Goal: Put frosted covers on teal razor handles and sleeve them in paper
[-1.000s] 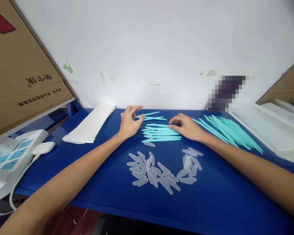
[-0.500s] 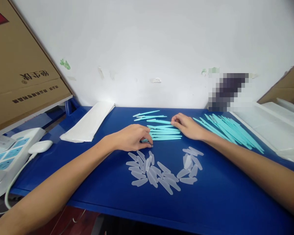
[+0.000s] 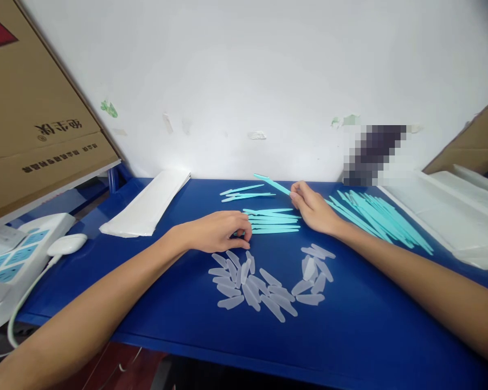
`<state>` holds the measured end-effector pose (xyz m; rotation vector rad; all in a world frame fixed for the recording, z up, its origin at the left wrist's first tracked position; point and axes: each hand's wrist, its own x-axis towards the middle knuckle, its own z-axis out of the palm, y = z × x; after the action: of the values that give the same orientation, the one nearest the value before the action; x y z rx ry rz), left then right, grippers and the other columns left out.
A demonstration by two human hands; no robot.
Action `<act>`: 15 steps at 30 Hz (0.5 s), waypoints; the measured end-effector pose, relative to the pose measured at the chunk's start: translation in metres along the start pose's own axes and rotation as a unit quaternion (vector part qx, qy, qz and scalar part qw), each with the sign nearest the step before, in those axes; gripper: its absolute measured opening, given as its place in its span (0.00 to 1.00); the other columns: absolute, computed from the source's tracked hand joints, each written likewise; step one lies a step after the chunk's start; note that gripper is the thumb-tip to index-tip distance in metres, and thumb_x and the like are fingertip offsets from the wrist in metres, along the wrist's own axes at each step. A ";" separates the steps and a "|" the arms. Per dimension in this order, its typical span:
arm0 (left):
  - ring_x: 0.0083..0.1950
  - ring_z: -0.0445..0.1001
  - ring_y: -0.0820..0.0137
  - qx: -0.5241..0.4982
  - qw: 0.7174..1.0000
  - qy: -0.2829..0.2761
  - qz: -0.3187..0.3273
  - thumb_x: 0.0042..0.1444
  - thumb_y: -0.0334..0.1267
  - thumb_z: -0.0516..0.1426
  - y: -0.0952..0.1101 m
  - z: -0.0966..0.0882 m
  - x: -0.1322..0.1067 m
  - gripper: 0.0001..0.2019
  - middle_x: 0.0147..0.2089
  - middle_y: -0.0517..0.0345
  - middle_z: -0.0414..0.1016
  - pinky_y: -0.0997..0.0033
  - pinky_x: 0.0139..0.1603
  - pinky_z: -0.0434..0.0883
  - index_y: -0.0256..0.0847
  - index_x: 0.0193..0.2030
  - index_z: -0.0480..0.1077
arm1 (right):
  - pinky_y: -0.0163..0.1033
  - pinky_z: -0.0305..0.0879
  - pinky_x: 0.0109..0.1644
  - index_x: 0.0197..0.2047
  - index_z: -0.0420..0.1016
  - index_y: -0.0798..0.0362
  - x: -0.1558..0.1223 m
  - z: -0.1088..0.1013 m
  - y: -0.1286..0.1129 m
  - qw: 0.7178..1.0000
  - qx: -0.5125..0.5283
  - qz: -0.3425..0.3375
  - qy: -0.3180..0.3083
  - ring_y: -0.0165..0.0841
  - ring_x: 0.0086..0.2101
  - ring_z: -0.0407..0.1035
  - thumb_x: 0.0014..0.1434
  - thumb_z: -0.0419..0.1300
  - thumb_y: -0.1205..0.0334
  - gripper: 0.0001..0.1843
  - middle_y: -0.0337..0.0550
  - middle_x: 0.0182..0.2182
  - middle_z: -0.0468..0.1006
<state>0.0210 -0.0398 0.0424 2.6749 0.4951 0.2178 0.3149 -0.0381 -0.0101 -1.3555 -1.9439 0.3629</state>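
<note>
A turquoise eyebrow razor [image 3: 275, 184] slants up to the left in my right hand [image 3: 312, 208], pinched at its handle end between thumb and fingers and raised off the table. My left hand [image 3: 222, 231] rests at the left ends of a row of similar razors [image 3: 274, 221]; its fingers curl down and the thumb stands a little apart, with nothing visible between them. The razor ends under that hand are hidden. Behind the row lie a few more razors [image 3: 248, 195]. Nearer me are scattered translucent blade covers [image 3: 250, 287], with a smaller group of covers [image 3: 314, 273] to their right.
A larger pile of turquoise razors [image 3: 382, 216] lies beyond my right forearm. White flat packaging [image 3: 148, 203] lies on the blue table [image 3: 179, 319] at left, near a power strip [image 3: 36, 254] with a white plug and cable. Clear plastic trays [image 3: 459, 211] stand at far right.
My right hand has lifted one razor from behind the row, and its far end now tilts upward. My left hand has barely moved; its thumb sits slightly lower.
</note>
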 end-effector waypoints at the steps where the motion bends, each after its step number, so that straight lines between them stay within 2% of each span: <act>1: 0.39 0.73 0.66 -0.020 1.000 0.006 0.000 0.64 0.44 0.60 0.000 0.000 0.000 0.08 0.36 0.56 0.77 0.66 0.39 0.69 0.44 0.37 0.77 | 0.41 0.56 0.35 0.39 0.56 0.47 0.000 0.000 0.000 1.000 0.001 0.000 -0.001 0.34 0.26 0.61 0.70 0.45 0.53 0.09 0.35 0.25 0.65; 3: 0.37 0.73 0.67 -0.073 0.996 0.045 -0.006 0.64 0.43 0.61 -0.003 0.000 -0.001 0.07 0.37 0.56 0.78 0.67 0.38 0.69 0.44 0.38 0.76 | 0.41 0.55 0.34 0.39 0.56 0.47 0.000 0.000 -0.001 1.000 0.004 -0.001 -0.003 0.34 0.26 0.60 0.70 0.45 0.52 0.10 0.35 0.25 0.65; 5: 0.34 0.73 0.69 -0.122 0.983 0.132 -0.024 0.64 0.44 0.61 -0.010 0.003 0.000 0.08 0.37 0.56 0.79 0.67 0.36 0.70 0.44 0.38 0.77 | 0.41 0.55 0.34 0.39 0.56 0.47 0.000 0.000 -0.001 1.000 0.004 0.000 -0.007 0.34 0.25 0.59 0.70 0.44 0.52 0.10 0.34 0.24 0.64; 7: 0.33 0.72 0.69 -0.140 0.957 0.248 -0.046 0.63 0.46 0.61 -0.021 0.008 0.001 0.10 0.36 0.55 0.79 0.67 0.37 0.71 0.43 0.44 0.79 | 0.41 0.55 0.34 0.39 0.56 0.47 -0.001 0.000 -0.002 1.000 0.000 0.001 -0.013 0.34 0.25 0.59 0.70 0.44 0.52 0.10 0.34 0.24 0.64; 10: 0.35 0.74 0.69 -0.143 0.899 0.403 -0.094 0.62 0.48 0.61 -0.043 0.017 0.006 0.19 0.37 0.54 0.79 0.67 0.39 0.71 0.40 0.54 0.77 | 0.41 0.54 0.33 0.40 0.56 0.47 -0.002 -0.001 -0.003 0.999 -0.021 -0.008 -0.026 0.34 0.25 0.59 0.71 0.44 0.52 0.10 0.34 0.24 0.63; 12: 0.35 0.75 0.69 -0.179 0.858 0.462 -0.137 0.60 0.51 0.61 -0.058 0.021 0.009 0.21 0.36 0.53 0.80 0.68 0.38 0.72 0.37 0.51 0.78 | 0.41 0.53 0.33 0.40 0.55 0.46 -0.004 -0.001 -0.004 0.998 -0.038 -0.024 -0.041 0.34 0.25 0.59 0.71 0.43 0.52 0.10 0.34 0.24 0.62; 15: 0.36 0.79 0.67 -0.269 0.809 0.491 -0.179 0.54 0.53 0.66 -0.073 0.024 0.011 0.21 0.35 0.52 0.82 0.69 0.37 0.73 0.37 0.44 0.78 | 0.41 0.52 0.33 0.40 0.55 0.46 -0.005 -0.001 -0.006 0.996 -0.054 -0.047 -0.060 0.34 0.24 0.58 0.72 0.43 0.52 0.10 0.35 0.25 0.62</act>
<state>0.0143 0.0182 -0.0088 1.6847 1.0228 1.4122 0.3127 -0.0451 -0.0079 -1.3311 -2.1463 0.3033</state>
